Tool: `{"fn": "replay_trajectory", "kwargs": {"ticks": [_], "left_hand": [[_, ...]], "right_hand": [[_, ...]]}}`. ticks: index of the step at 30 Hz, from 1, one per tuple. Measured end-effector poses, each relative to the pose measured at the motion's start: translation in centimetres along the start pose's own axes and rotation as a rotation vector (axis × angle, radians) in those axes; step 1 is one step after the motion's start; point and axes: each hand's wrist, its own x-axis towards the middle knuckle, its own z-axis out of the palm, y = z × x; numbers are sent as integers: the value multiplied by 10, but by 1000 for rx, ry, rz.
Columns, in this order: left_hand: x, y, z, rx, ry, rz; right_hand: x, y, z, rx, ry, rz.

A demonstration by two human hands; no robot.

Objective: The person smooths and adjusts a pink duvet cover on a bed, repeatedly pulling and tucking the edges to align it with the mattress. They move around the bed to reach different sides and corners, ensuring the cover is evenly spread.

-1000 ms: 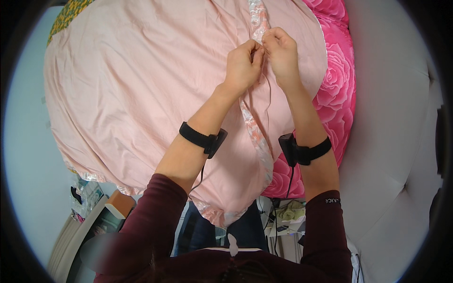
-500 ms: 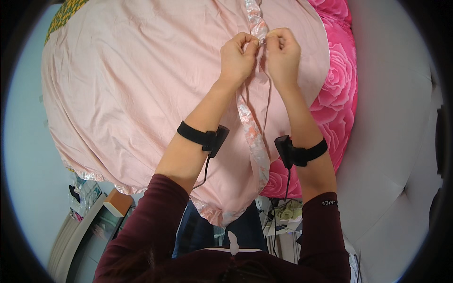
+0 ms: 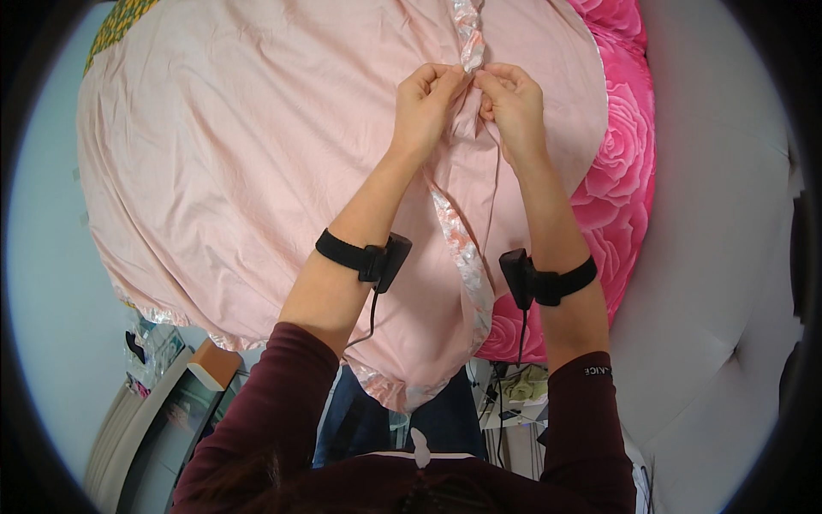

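Observation:
A large pink cloth (image 3: 257, 171) with a gathered, pale floral trim (image 3: 460, 236) spreads out before me. My left hand (image 3: 419, 111) is closed in a pinch on the cloth at the trim, near the far side. Right beside it, my right hand (image 3: 516, 111) is closed too, thumb and forefinger meeting at the same spot. Whatever lies between the right fingertips is too small to make out. Below the hands, the trim and a fold of cloth run down toward my body.
Bright pink rose-patterned bedding (image 3: 612, 154) shows beyond the cloth's right edge, against a grey padded panel (image 3: 702, 214). Black straps (image 3: 561, 281) with cables sit on both forearms. Lower left stands an orange-brown box (image 3: 214, 366); lower right, a shelf of small items (image 3: 518, 394).
The right hand has turned and come in against the left fingertips. A thin pale sliver seen between the hands before no longer shows. The cloth under them has shifted slightly.

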Motion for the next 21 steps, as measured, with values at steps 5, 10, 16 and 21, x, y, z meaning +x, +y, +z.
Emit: {"fn": "replay_trajectory", "kwargs": {"ticks": [5,10,16,21], "left_hand": [[1,-3,-2,123,-38,21],[5,-5,-6,103,0,0],[9,6,-10,268,-81,-116],[13,16,-12,156,-120,-243]], "right_hand": [[0,0,0,-6,-47,49],[6,8,0,-36,32,-29],[10,15,-3,74,-4,-154],[11,13,-5,-105,-28,-238]]}}
